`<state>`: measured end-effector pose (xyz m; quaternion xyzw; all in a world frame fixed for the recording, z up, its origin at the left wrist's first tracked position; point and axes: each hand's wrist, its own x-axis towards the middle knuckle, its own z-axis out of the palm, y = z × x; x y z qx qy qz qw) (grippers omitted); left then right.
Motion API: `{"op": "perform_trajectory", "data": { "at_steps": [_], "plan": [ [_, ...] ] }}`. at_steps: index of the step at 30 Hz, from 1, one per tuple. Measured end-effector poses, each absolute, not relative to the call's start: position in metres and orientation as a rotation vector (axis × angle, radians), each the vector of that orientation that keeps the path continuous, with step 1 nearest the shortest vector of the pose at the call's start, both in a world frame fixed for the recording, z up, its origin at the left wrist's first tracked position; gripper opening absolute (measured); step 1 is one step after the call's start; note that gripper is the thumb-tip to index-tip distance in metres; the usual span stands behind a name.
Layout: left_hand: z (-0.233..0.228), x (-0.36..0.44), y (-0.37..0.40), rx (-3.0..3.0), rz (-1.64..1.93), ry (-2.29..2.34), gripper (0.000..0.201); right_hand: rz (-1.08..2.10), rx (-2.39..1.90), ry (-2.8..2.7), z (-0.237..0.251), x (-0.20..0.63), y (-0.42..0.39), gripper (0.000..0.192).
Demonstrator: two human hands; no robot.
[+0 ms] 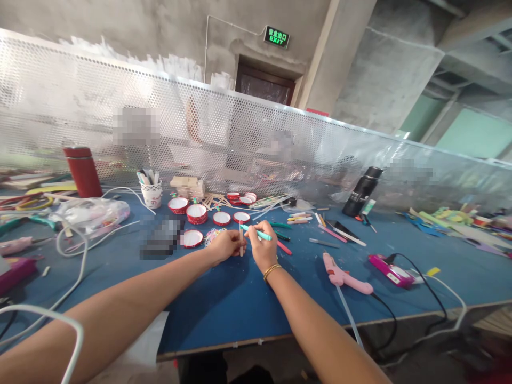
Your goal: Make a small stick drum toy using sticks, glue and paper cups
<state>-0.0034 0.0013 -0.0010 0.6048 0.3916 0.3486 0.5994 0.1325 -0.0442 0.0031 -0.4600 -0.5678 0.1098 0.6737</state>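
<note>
My left hand (229, 245) pinches a thin wooden craft stick (241, 246) upright over the blue table. In my right hand (263, 246) is a mint-green marker pen (261, 233), its tip at the upper part of the stick. Just beyond the hands stand small red-and-white paper cups (197, 214), several of them in a loose group. Beside my left hand lies a tangle of pastel-coloured bands or strings (212, 234). To the right of my right hand lie loose markers, among them a pink one (284, 247).
A pink glue gun (340, 274) lies at right, near a magenta power unit (392, 271). A phone (163, 237), a pen cup (151, 193) and a red flask (82, 173) stand or lie left; a black bottle (362, 192) is back right. White cables cross the left side. Perforated metal screen (224, 133) behind.
</note>
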Motion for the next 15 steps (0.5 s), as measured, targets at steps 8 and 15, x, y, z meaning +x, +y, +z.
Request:
{"op": "perform_trajectory", "data": {
  "at_steps": [8, 15],
  "plan": [
    [-0.0008, -0.0025, 0.0026, 1.39, 0.801, 0.912, 0.032, 0.221, -1.047, -1.238, 0.0064, 0.1361, -0.0458, 0.025],
    [0.0004, -0.0032, 0.0013, 1.399, 0.794, 0.92, 0.033, 0.271, -1.017, -1.258, 0.0037, 0.1322, -0.0453, 0.026]
  ]
}}
